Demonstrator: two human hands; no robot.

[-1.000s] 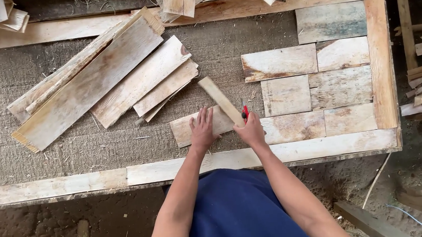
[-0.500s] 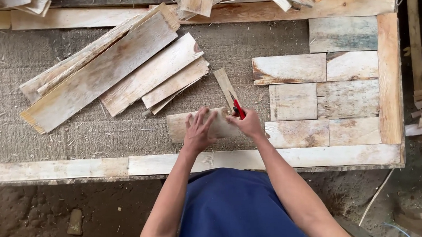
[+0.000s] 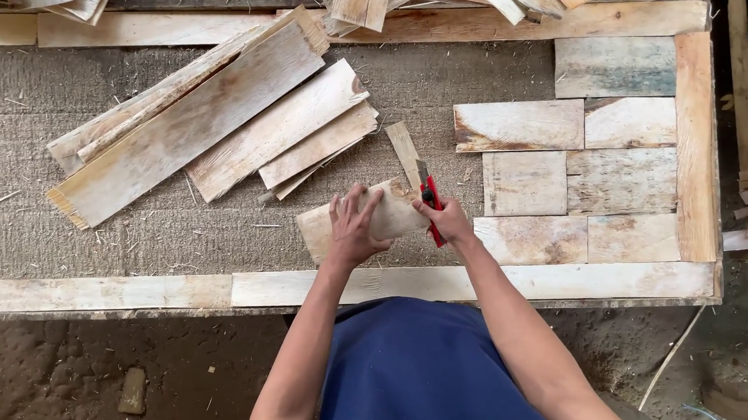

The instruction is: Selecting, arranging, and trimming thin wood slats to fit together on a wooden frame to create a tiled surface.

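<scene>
A short pale wood piece is pressed flat under the spread left hand near the bench's near edge rail. A red utility knife is gripped in the closed right hand, blade at the piece's right end. Loose planks are stacked to the far left; fitted panels are laid to the right.

A fibrous mat-topped workbench edged with pale wooden planks stands on a dirt floor.

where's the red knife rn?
Head view, centre: the red knife is in the right hand, at the right end of the small board that the left hand holds down.
</scene>
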